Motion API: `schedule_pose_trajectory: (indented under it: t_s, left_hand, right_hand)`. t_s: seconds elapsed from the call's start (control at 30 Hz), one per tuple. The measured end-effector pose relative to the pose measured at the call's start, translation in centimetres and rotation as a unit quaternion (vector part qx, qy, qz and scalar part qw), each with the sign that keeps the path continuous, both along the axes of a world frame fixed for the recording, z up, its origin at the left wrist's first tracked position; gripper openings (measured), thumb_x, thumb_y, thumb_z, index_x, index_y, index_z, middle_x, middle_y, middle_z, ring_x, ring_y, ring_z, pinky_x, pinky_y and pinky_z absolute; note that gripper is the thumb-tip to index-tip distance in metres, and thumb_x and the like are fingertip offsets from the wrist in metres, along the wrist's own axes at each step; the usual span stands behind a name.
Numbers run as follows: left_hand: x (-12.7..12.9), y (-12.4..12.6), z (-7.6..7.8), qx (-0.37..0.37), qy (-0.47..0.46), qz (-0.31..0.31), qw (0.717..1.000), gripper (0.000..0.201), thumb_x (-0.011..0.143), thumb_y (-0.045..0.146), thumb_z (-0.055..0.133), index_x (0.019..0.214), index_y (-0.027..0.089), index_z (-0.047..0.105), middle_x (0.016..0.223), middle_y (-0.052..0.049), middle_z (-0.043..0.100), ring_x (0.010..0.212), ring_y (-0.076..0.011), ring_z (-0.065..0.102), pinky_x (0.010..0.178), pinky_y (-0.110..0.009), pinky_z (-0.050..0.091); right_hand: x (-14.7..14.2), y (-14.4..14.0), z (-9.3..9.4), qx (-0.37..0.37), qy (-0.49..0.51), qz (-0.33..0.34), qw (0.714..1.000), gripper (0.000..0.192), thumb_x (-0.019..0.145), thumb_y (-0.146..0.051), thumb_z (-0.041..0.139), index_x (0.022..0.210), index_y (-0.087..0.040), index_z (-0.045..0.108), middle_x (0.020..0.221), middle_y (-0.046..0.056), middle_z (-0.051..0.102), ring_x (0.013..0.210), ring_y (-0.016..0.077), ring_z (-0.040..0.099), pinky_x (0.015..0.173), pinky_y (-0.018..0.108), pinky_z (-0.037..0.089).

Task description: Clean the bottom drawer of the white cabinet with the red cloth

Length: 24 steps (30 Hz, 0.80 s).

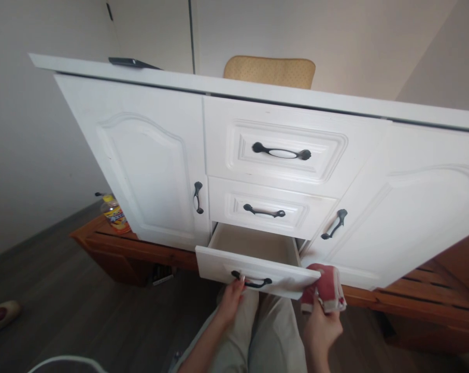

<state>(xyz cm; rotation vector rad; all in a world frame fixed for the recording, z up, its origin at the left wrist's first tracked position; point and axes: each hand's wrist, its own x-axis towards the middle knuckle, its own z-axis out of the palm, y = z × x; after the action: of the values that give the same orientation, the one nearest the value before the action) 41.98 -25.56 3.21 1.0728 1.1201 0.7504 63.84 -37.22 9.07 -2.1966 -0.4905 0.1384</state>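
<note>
The bottom drawer [253, 267] of a white cabinet [148, 176] stands pulled out, and its visible inside [253, 243] looks bare. My left hand [231, 300] is closed at the left part of the drawer's dark handle [257, 283], with fingertips hooked on it. A folded red cloth with pale edges [327, 282] is gripped in my right hand [323, 327]. The cloth laps against the right end of the drawer front. Above are a middle drawer [292, 213] and a top drawer [327, 150], both closed.
The cabinet stands on a brown wooden bench [102, 235]. A bottle with a yellow cap [116, 215] sits at its left. A flat dark device [129, 62] lies on the cabinet top. Behind rises a tan chair back [271, 71]. A slipper [3, 316] lies on the floor.
</note>
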Motion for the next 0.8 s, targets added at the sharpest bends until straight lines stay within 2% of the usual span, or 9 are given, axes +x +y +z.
schedule_pose_trajectory:
  t_s: [0.07,0.17,0.3,0.4,0.5,0.57,0.63,0.73,0.8]
  left_hand:
    - [1.5,2.2,-0.3,0.036,0.033,0.016,0.999,0.092,0.07,0.098,0.044,0.101,0.017,0.071,0.118,-0.019,0.075,0.116,-0.0345,0.068,0.094,-0.043,0.055]
    - [3.4,5.3,-0.2,0.086,0.078,0.029,0.993,0.076,0.086,0.085,0.036,0.097,0.018,0.07,0.108,-0.016,0.077,0.112,-0.0318,0.07,0.099,-0.042,0.052]
    - [5.2,6.9,0.5,0.15,0.163,0.04,0.974,0.058,0.101,0.059,0.029,0.109,0.02,0.071,0.12,-0.014,0.075,0.12,-0.0279,0.066,0.108,-0.041,0.047]
    - [5.9,4.4,-0.3,0.178,0.227,0.03,0.957,0.051,0.097,0.05,0.044,0.127,0.016,0.068,0.137,-0.018,0.068,0.136,-0.033,0.057,0.118,-0.048,0.04]
    - [5.8,0.1,-2.3,0.221,0.298,-0.021,0.928,0.061,0.082,0.037,0.067,0.138,0.013,0.064,0.158,-0.02,0.052,0.153,-0.0418,0.037,0.128,-0.061,0.021]
    - [5.3,-1.9,-3.4,0.295,0.406,-0.116,0.857,0.075,0.076,0.031,0.072,0.149,0.021,0.058,0.17,-0.015,0.038,0.159,-0.0458,0.022,0.127,-0.071,0.014]
    - [4.4,-2.2,-3.8,0.31,0.456,-0.165,0.817,0.071,0.081,0.031,0.067,0.151,0.026,0.057,0.168,-0.013,0.042,0.158,-0.0471,0.025,0.123,-0.073,0.023]
    - [3.0,-0.8,-3.8,0.275,0.464,-0.156,0.828,0.064,0.089,0.038,0.057,0.152,0.025,0.057,0.156,-0.017,0.056,0.141,-0.0462,0.05,0.112,-0.065,0.044]
    - [2.5,0.2,-4.0,0.264,0.463,-0.136,0.835,0.076,0.086,0.045,0.061,0.158,0.025,0.048,0.159,-0.017,0.053,0.14,-0.0447,0.053,0.114,-0.06,0.045]
  right_hand:
    - [-0.4,3.2,-0.5,0.085,-0.024,-0.1,0.991,0.063,0.085,-0.06,0.049,0.116,-0.01,0.071,0.133,0.027,0.067,0.114,0.0415,0.07,0.097,0.049,0.057]
    - [-0.5,7.5,-1.8,0.22,-0.036,-0.124,0.967,0.045,0.075,-0.057,0.061,0.086,-0.016,0.073,0.125,0.026,0.066,0.11,0.0416,0.068,0.102,0.053,0.052]
    - [-0.7,11.9,-2.5,0.309,-0.067,-0.088,0.945,0.037,0.078,-0.053,0.062,0.087,-0.019,0.073,0.115,0.02,0.07,0.113,0.0374,0.065,0.103,0.051,0.049]
    - [-1.7,13.8,-2.3,0.34,-0.09,-0.04,0.935,0.036,0.082,-0.048,0.06,0.096,-0.019,0.074,0.109,0.017,0.073,0.111,0.0349,0.066,0.101,0.049,0.05]
    - [-4.1,15.2,-1.8,0.354,-0.051,0.031,0.933,0.033,0.083,-0.04,0.06,0.104,-0.018,0.073,0.097,0.012,0.074,0.098,0.0299,0.069,0.092,0.044,0.053]
    - [-6.4,16.5,-1.2,0.35,-0.019,0.132,0.927,0.029,0.082,-0.031,0.059,0.106,-0.017,0.071,0.094,0.009,0.075,0.091,0.0262,0.069,0.086,0.04,0.054]
    - [-9.1,18.2,-0.6,0.33,-0.027,0.254,0.909,0.03,0.08,-0.021,0.055,0.107,-0.018,0.07,0.097,0.008,0.075,0.092,0.0244,0.069,0.086,0.038,0.055]
    - [-13.6,21.1,0.1,0.276,-0.076,0.388,0.876,0.035,0.075,-0.01,0.052,0.105,-0.02,0.067,0.102,0.007,0.074,0.096,0.0229,0.068,0.088,0.036,0.055]
    - [-16.5,22.8,0.0,0.217,-0.12,0.438,0.864,0.037,0.072,-0.005,0.05,0.102,-0.02,0.066,0.1,0.008,0.073,0.098,0.0232,0.067,0.088,0.035,0.054]
